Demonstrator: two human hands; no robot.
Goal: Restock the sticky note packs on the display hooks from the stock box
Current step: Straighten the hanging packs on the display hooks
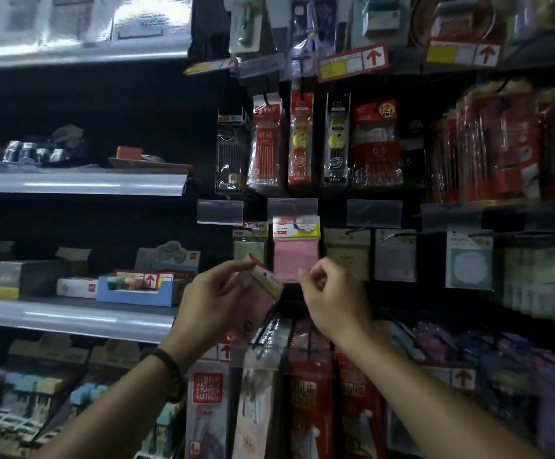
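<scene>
My left hand [216, 299] grips a pink sticky note pack [262, 284] with a yellow and red header, tilted, just below and left of a display hook. On that hook hangs another pink sticky note pack [296, 256]. My right hand [330, 293] is at that hanging pack's lower right corner, fingers curled and pinched close to it; I cannot tell whether they touch it. A green sticky note pack [249, 246] hangs on the hook to the left. The stock box is not in view.
Pen refill packs [302, 140] hang on the row above. More note packs [395, 256] hang to the right, red packs [309, 402] below. Left shelves carry a blue carton [137, 293] and small boxes. Clear price tag holders [219, 212] jut out above the hooks.
</scene>
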